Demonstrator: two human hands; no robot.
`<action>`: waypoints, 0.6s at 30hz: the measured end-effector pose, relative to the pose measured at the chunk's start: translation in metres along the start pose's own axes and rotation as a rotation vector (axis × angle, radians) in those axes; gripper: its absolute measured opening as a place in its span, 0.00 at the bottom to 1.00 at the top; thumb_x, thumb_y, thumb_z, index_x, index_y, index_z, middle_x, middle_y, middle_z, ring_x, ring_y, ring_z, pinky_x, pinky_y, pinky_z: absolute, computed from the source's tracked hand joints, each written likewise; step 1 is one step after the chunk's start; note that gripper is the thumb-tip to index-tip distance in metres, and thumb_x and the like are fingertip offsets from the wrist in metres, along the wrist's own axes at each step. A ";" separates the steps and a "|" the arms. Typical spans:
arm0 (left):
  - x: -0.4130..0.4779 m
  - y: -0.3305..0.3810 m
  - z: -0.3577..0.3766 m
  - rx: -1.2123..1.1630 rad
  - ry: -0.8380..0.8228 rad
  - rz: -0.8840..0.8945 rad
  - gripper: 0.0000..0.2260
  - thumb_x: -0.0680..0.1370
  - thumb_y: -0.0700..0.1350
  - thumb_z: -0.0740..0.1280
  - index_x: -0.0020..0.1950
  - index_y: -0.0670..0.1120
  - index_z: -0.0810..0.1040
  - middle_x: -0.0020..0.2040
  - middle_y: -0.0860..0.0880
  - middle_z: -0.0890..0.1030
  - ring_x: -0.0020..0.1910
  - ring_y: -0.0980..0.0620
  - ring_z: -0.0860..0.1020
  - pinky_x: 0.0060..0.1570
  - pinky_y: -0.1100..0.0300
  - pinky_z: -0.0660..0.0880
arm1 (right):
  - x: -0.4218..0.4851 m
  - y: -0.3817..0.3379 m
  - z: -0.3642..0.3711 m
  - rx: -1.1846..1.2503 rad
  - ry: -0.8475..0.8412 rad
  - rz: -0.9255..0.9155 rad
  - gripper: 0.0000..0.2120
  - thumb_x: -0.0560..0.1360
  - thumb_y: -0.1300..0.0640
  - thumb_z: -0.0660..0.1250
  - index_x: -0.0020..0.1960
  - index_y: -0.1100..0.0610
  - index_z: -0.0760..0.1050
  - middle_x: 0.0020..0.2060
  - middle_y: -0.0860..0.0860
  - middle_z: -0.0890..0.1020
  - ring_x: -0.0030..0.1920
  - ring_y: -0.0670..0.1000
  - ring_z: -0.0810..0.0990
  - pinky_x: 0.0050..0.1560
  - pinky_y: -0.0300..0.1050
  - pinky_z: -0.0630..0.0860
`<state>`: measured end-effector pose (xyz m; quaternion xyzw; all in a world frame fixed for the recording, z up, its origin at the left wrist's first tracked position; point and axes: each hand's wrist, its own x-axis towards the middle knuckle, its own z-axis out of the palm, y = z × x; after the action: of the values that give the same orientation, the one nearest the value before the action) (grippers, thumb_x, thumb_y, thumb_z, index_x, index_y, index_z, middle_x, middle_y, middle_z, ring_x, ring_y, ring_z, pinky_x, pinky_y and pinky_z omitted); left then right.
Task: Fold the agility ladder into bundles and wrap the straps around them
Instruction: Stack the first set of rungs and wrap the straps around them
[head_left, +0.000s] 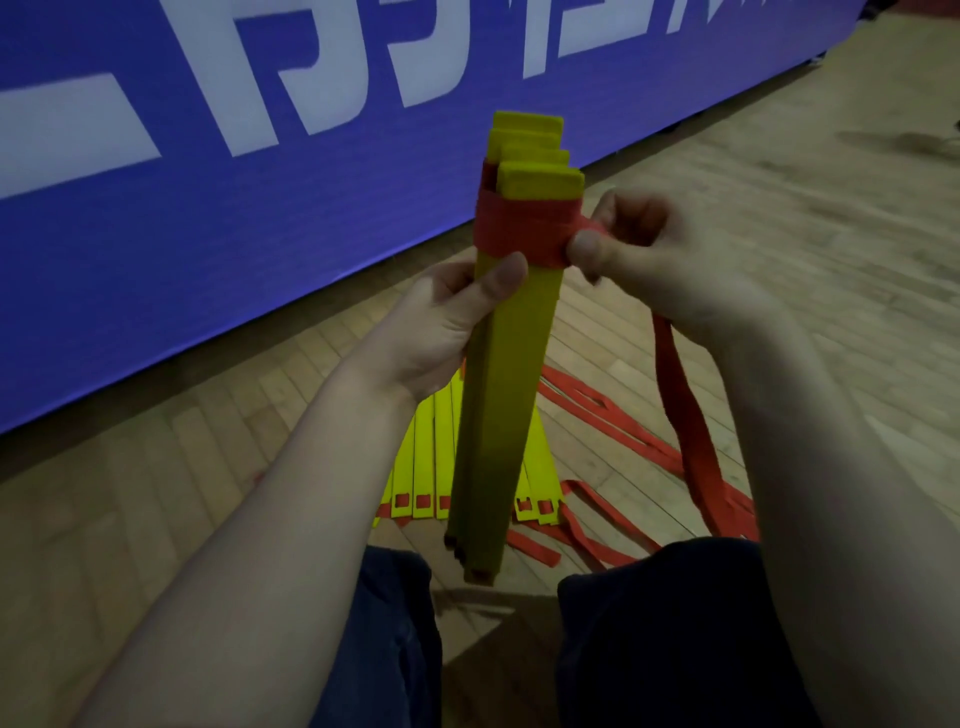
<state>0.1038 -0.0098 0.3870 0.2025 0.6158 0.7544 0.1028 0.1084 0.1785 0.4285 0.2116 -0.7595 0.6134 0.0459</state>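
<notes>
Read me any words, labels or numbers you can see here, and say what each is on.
Blue wall banner: big white characters, cut off by the frame's top edge; not readable as a word.
Yellow plastic ladder rung bundle, red fabric strap: no text visible.

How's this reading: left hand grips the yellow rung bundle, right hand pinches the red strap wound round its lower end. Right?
Not quite. The head view shows the red strap wound round the upper end of the yellow rung bundle, not its lower end. The left hand does grip the bundle and the right hand does pinch the strap.
</notes>
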 end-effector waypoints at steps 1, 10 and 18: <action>0.001 0.001 0.000 0.005 0.009 0.000 0.27 0.54 0.66 0.78 0.42 0.48 0.86 0.41 0.48 0.85 0.40 0.52 0.84 0.39 0.58 0.80 | 0.000 0.001 -0.001 0.019 -0.014 0.021 0.20 0.66 0.39 0.74 0.35 0.54 0.72 0.24 0.47 0.74 0.23 0.43 0.69 0.25 0.35 0.62; 0.002 0.002 0.010 0.001 0.217 -0.019 0.23 0.60 0.60 0.71 0.48 0.46 0.81 0.37 0.51 0.84 0.35 0.55 0.82 0.35 0.61 0.77 | 0.001 -0.002 0.009 -0.032 0.002 0.201 0.07 0.80 0.61 0.64 0.45 0.59 0.67 0.29 0.53 0.82 0.27 0.54 0.79 0.30 0.48 0.78; 0.012 -0.010 0.013 0.283 0.383 0.070 0.29 0.68 0.67 0.70 0.60 0.48 0.78 0.47 0.49 0.84 0.48 0.44 0.82 0.52 0.40 0.78 | -0.002 -0.007 0.018 -0.175 0.007 0.245 0.07 0.79 0.62 0.65 0.47 0.59 0.66 0.32 0.59 0.84 0.24 0.56 0.76 0.23 0.45 0.70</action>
<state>0.0979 0.0084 0.3812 0.0894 0.7162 0.6885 -0.0714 0.1162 0.1606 0.4294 0.1107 -0.8301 0.5464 -0.0084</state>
